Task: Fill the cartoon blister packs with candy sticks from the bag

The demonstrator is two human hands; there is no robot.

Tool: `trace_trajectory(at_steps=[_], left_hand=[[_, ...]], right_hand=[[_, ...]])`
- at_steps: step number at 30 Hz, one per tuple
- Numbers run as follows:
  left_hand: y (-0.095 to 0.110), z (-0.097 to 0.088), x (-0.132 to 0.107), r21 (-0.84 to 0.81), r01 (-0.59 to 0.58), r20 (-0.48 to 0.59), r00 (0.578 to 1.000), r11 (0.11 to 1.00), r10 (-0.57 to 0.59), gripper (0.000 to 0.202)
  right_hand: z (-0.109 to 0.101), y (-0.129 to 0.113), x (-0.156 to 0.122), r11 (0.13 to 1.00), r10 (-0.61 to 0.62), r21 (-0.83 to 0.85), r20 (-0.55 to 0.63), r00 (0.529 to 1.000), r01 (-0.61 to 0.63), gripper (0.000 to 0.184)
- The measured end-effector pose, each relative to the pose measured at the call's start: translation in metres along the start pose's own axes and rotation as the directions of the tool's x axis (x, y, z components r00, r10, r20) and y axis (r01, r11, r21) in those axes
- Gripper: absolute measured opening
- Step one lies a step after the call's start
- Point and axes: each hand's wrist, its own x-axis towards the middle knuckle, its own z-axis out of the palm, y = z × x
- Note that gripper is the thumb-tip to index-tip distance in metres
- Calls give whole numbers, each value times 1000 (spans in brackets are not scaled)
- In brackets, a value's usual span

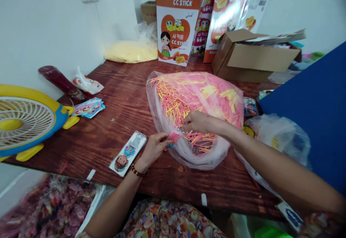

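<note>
My left hand (155, 146) is closed on a small plastic packet (174, 136) with pink showing through it. Fingers pinched, my right hand (196, 122) meets the packet's upper end; what lies between those fingertips is hidden. Both hands are over the near side of a large clear bag (159, 113), which lies open on the table and is full of thin pink and yellow sticks (175, 103). Left of my left hand lies a stack of flat printed wrappers (128, 153) with a cartoon face.
A yellow-and-blue fan (58, 113), more printed packets (90, 107) and a dark red bottle (56, 79) are at the left. Printed cartons (175, 25) and an open cardboard box (259, 58) stand behind. A blue panel (310, 104) borders the right. Below the table's edge sits a bin (90, 209).
</note>
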Motion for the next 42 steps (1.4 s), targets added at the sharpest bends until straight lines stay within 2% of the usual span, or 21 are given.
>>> trace_trajectory(at_steps=[4,8,10,15,20,22,24,27,30,34,36,38,40,42], left_hand=[[-2,3,2,0,-6,-22,1000,1000,6,22],[-5,4,5,-28,5,-51,999,1000,-6,21],[-7,4,5,-14,1,-54,999,1000,-2,20],[-14,8,4,2,-19,-43,999,1000,19,18],[-19,9,5,-5,-6,-48,999,1000,6,17],[-19,8,6,-63,35,-27,999,997,-37,19],[-18,5,7,-157,106,13,994,982,-105,22],[-12,1,7,-298,224,59,975,928,-216,29],[-6,-2,4,-390,287,75,957,875,-280,34],[-5,-3,0,-455,308,74,948,836,-309,35],[-7,-3,-1,-453,310,40,944,836,-328,33],[-9,-4,-1,-430,295,-16,943,854,-334,32],[-11,-6,-1,-390,278,-52,945,878,-322,31],[-12,-9,-2,-331,275,-41,952,903,-304,31]], right_hand=[[3,10,6,978,24,207,48,999,-34,23],[14,20,8,899,19,437,55,998,-41,30],[18,25,9,868,12,494,77,997,-48,33],[21,29,10,936,12,350,78,997,-38,33],[25,27,12,980,-33,196,115,993,10,16],[28,27,11,982,-66,184,79,995,50,12],[31,26,9,962,-124,242,-20,992,125,14],[31,26,5,839,-162,484,-217,963,251,20],[25,31,2,659,-10,704,-343,939,264,24],[24,43,3,500,153,824,-387,909,267,29],[30,49,4,477,181,845,-364,914,242,33],[39,54,4,490,183,846,-336,924,211,37],[48,62,3,518,180,835,-320,930,187,39],[55,75,-1,583,185,793,-342,921,177,39]])
